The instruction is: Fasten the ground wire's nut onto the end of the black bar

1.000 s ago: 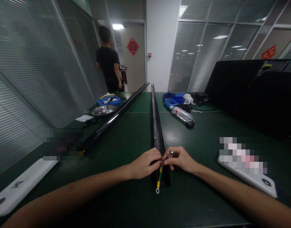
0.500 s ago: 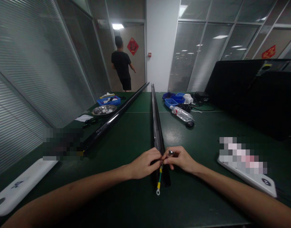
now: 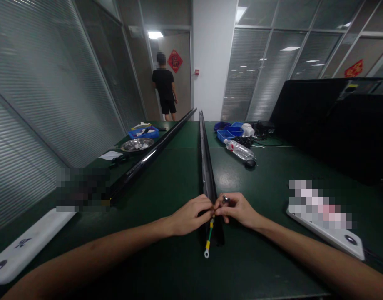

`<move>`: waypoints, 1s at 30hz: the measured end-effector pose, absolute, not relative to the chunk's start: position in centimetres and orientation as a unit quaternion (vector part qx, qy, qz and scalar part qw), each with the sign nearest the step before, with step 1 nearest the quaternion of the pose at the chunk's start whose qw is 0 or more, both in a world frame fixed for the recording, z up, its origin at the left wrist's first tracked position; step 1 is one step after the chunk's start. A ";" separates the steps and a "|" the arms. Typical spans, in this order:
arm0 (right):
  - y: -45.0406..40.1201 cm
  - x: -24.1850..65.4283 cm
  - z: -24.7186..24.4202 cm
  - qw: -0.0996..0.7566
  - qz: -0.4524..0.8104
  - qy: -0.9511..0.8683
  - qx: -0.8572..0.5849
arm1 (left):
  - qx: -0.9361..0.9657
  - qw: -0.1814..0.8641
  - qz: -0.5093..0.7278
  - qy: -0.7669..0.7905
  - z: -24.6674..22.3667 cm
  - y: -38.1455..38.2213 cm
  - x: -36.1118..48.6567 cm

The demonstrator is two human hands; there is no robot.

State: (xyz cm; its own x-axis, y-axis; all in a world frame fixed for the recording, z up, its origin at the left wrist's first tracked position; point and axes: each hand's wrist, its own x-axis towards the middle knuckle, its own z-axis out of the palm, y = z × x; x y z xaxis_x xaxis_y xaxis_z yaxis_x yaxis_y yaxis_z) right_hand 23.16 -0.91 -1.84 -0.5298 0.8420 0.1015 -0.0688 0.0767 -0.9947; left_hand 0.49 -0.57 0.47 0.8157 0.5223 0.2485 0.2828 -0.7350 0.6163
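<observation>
My left hand (image 3: 191, 214) and my right hand (image 3: 237, 209) meet fingertip to fingertip over the near end of a long black channel-shaped strip (image 3: 205, 160). Both are closed in a pinch; whatever small part sits between their fingertips is hidden. Just below them hangs a short green wire (image 3: 210, 234) with yellow sleeves, its upper end at the fingertips. At its lower end is a ring terminal (image 3: 206, 253). A shiny metal piece (image 3: 225, 200) shows at the curled fingers of my right hand, too small to name.
A second black strip (image 3: 150, 156) runs along the left. Beside it are a metal bowl (image 3: 137, 145) and a blue tray (image 3: 144, 133). To the right lie a plastic bottle (image 3: 239, 150), blue bins (image 3: 225, 135) and a white device (image 3: 325, 233). A person (image 3: 165, 85) stands by the door.
The wire's ring end has swung slightly left and down. My hands have barely shifted. The person at the back has moved a little to the right.
</observation>
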 end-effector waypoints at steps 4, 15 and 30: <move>-0.9 23.1 -1.7 0.370 0.608 -0.632 -0.305 | 0.908 0.287 0.213 0.221 0.4 -0.6 0.5; -0.8 23.1 -2.3 0.370 0.616 -0.624 -0.305 | 0.911 0.287 0.198 0.220 0.8 -0.6 0.5; -0.9 23.1 -2.2 0.376 0.606 -0.627 -0.313 | 0.912 0.284 0.203 0.216 0.4 -0.6 0.3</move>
